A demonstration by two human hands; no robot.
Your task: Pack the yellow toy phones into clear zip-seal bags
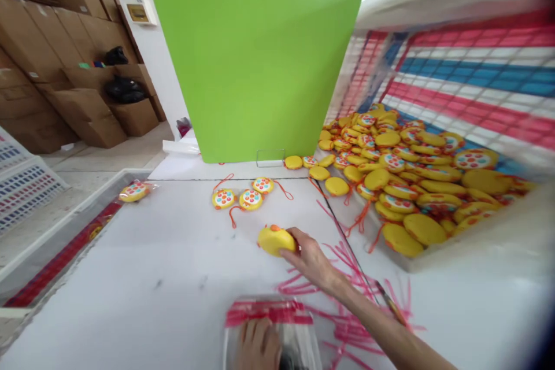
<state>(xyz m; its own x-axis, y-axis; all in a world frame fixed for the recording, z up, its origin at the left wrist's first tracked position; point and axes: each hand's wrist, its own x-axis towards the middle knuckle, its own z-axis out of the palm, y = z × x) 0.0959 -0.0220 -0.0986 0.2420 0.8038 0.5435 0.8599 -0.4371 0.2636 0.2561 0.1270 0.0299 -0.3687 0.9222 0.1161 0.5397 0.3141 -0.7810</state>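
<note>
My right hand point(310, 257) grips a round yellow toy point(276, 241) with small orange parts, held just over the white table with its plain side showing. At the near edge my left hand point(259, 342) lies on a stack of clear plastic bags point(299, 335) with pink strips along the top. Its fingers rest side by side on the plastic, and the bottom of the hand is cut off by the frame. Ahead of the held toy are three similar toys, among them one yellow toy point(224, 199), lying with coloured buttons up and orange cords attached.
A large heap of yellow toys point(388, 139) fills a lined basket at right. Pink strips point(347, 324) and a thin pen-like tool point(392, 306) lie near my right forearm. A green board point(260, 75) stands at the back. One bagged toy point(134, 191) sits at the left edge.
</note>
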